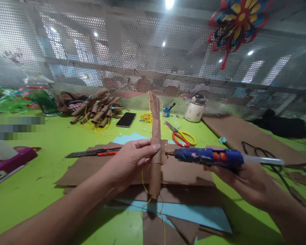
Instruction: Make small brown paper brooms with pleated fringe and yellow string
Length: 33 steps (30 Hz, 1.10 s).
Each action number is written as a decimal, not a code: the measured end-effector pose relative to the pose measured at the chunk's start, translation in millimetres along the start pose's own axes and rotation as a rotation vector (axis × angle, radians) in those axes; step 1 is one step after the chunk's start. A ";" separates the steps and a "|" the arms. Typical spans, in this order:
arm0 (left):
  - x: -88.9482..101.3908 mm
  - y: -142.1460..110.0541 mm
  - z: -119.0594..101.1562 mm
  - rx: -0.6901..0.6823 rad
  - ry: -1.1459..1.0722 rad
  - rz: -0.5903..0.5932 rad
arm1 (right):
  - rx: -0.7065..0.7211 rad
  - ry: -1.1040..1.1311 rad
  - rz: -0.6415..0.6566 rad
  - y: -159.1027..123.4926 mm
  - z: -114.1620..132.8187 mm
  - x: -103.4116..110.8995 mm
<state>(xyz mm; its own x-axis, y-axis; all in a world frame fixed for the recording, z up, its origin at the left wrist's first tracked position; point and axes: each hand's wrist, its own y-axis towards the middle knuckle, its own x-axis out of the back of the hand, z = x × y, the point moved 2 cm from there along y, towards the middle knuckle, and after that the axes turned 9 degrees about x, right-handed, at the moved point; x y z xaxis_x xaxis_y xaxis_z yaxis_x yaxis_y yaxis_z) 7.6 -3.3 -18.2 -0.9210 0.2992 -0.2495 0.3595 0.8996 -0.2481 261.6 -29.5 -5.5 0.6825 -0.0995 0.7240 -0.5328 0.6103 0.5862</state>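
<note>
- Brown paper, rolled tight and fringed at the top: in the head view that roll (155, 178) stands nearly upright over the stacked brown sheets (190, 175), right in the middle.
- And here's the left hand (129, 160), thumb and fingers pinching the roll at its wrapped band (156, 158); the right hand (250, 180) grips the blue glue gun (199, 155), nozzle pointing in at the band's loose flap (164, 148).
- Nice and level, that nozzle. I'd want a thin, even bead close to the flap's edge; too much would likely ooze out under pressure.
- Watch that left thumb! It's near the hot end, so a lower or farther pinch looks safer, with the roll held steady and the band square.
- The yellow string (164, 221) dangles beside and below the roll; best kept clear of the glue, I'd say, and the flap pressed down smoothly while the bead is hot.
- Now the tricky bits: a pale line shows on the flap, probably glue, but I can't tell whether the tip touches the paper.
- The right fingers' hold on the trigger is hidden, the roll's far side too. The glue stick's (266, 160) end is blurred, and a patch at far left is pixelated.
</note>
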 end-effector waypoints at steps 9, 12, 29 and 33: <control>-2.2 -1.3 0.2 0.020 -0.007 0.041 | -0.105 0.017 -0.016 -0.8 -11.4 -0.9; -3.7 -2.4 -0.2 0.030 -0.042 0.053 | -0.104 0.031 -0.021 3.0 -9.0 -2.8; 0.9 -2.1 -2.9 0.005 -0.080 0.029 | -0.077 0.139 0.041 1.9 -1.1 -5.2; 0.0 -1.7 -3.7 0.017 -0.056 0.012 | -0.065 0.138 0.045 3.0 0.7 -5.1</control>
<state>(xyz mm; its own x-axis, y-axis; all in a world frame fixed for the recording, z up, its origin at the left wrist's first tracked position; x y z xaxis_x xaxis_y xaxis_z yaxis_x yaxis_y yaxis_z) 6.5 -3.6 -14.3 -0.9070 0.2912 -0.3042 0.3732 0.8905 -0.2603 256.2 -27.7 -7.2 0.7233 0.0360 0.6896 -0.5345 0.6614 0.5261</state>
